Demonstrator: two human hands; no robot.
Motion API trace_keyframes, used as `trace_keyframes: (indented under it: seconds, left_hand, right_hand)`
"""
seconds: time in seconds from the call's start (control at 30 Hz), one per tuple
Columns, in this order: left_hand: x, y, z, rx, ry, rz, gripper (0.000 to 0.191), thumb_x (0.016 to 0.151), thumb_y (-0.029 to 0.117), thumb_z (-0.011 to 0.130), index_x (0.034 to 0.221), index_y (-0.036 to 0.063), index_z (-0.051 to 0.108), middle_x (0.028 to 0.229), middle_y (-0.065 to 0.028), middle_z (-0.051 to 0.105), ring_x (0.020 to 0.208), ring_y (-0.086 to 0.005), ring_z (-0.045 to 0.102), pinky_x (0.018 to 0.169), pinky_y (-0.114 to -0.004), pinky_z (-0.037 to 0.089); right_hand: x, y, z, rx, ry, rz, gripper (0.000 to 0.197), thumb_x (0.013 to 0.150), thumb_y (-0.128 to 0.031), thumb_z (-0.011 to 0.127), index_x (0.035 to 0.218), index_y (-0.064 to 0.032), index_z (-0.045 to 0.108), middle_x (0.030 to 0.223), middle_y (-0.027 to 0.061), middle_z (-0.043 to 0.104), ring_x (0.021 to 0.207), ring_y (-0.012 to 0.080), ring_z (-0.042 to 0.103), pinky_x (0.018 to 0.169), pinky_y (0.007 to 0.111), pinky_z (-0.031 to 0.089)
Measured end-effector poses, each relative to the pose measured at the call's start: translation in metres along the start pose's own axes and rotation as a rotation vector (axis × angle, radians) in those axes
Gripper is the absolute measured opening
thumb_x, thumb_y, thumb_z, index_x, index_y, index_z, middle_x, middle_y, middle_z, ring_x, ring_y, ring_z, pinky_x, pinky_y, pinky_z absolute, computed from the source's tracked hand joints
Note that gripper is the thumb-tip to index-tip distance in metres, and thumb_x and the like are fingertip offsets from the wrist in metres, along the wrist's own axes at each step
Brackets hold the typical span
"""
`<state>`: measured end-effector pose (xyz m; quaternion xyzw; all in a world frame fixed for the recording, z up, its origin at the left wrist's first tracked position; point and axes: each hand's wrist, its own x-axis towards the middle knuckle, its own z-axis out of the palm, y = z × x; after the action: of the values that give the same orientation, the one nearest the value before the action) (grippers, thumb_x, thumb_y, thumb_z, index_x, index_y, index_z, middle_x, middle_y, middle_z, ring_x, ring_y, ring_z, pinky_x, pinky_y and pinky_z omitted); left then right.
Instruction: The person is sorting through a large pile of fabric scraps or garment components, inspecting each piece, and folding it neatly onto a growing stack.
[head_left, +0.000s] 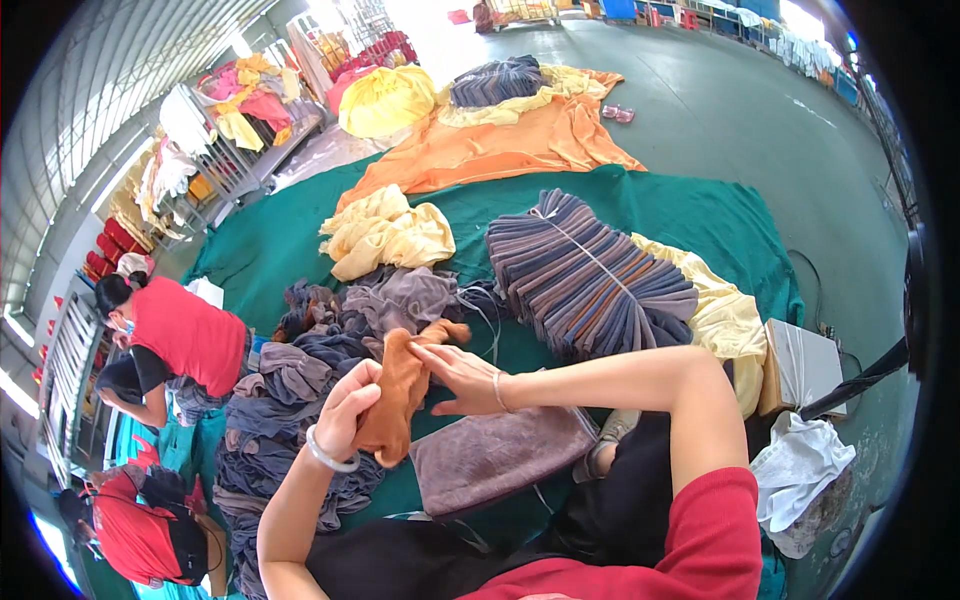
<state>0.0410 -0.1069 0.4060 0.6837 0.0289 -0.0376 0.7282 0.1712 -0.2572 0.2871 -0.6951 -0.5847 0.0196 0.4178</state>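
Note:
An orange-brown cloth (396, 397) hangs bunched in front of me, its upper end twisted to the right. My left hand (349, 409) pinches its left edge between thumb and fingers. The outstretched fingers of my right hand (465, 379) touch its upper right side, with the thumb held apart. Below my right hand lies a folded stack of purple-brown cloths (502, 457) on the green ground sheet (675, 199). A large heap of crumpled grey and purple cloths (300, 397) spreads behind and left of the brown cloth.
A tied bundle of folded cloths (592, 277) lies ahead right, on yellow fabric (724, 315). Crumpled yellow fabric (390, 232) sits beyond the heap. Two people in red (187, 334) work at left. A cardboard box (802, 367) and white cloth (799, 465) are at right.

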Motion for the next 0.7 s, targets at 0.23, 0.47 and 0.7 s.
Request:
trace_keyframes:
  seconds: [0.23,0.47,0.7]
  left_hand:
    - [-0.043,0.039,0.018,-0.437,-0.332,0.15,0.033,0.084,0.018,0.054,0.112,0.0016,0.047,0.117,-0.0122,0.052,0.107,-0.0187,0.05,0.091,-0.031,0.04]
    - [-0.002,0.019,0.002,0.979,0.187,0.445,0.04,0.087,0.026,0.052,0.123,0.0084,0.044,0.126,-0.0092,0.045,0.118,-0.0178,0.04,0.101,-0.034,0.031]
    - [-0.012,-0.029,-0.003,0.522,-0.003,0.302,0.065,0.085,0.052,0.047,0.134,0.0136,0.032,0.137,-0.0072,0.036,0.125,-0.0261,0.035,0.105,-0.042,0.026]
  right_hand:
    - [0.013,-0.007,0.005,0.37,-0.279,-0.021,0.029,0.074,-0.026,0.069,0.095,-0.0071,0.062,0.072,0.0106,0.063,0.063,0.019,0.06,0.06,0.03,0.047]
    - [0.05,-0.066,-0.038,1.396,-0.239,0.328,0.037,0.082,-0.021,0.062,0.113,-0.0041,0.051,0.107,0.0055,0.055,0.098,0.013,0.05,0.088,0.029,0.039]
    - [0.062,-0.069,-0.075,1.66,-0.198,0.494,0.043,0.079,-0.027,0.066,0.113,-0.0074,0.05,0.111,0.0064,0.054,0.102,0.014,0.051,0.088,0.029,0.041]
